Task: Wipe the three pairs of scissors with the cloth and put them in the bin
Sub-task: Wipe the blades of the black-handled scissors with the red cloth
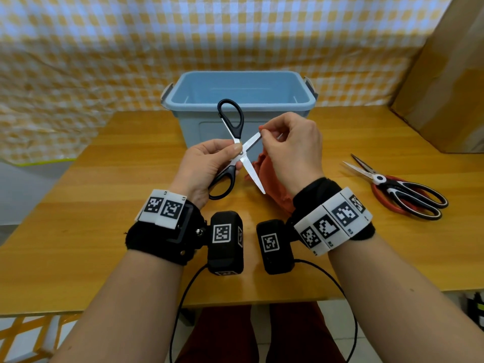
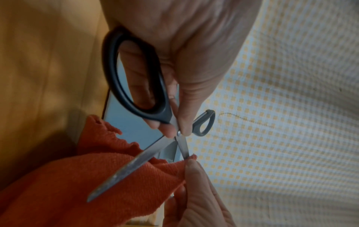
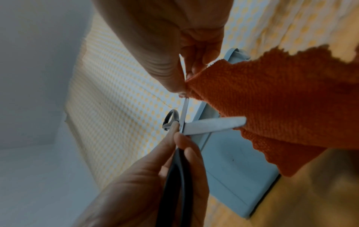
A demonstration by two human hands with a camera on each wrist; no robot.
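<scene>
Black-handled scissors (image 1: 237,148) spread wide open, held mid-air in front of blue bin (image 1: 241,100); left hand (image 1: 207,163) grips lower handle, thumb at pivot; right hand (image 1: 290,148) pinches orange cloth (image 1: 264,166) around upper blade tip. Two more scissors (image 1: 398,189) lie on table (image 1: 104,205), right side. Left wrist view: cloth (image 2: 77,176) wrapped on far blade tip, near blade bare and looks smudged. Right wrist view: right fingers (image 3: 196,50) squeeze cloth (image 3: 281,99) onto blade edge. Best guess: wipe pivot-to-tip on the flats, keep fingertips off the edge, then do other blade.
</scene>
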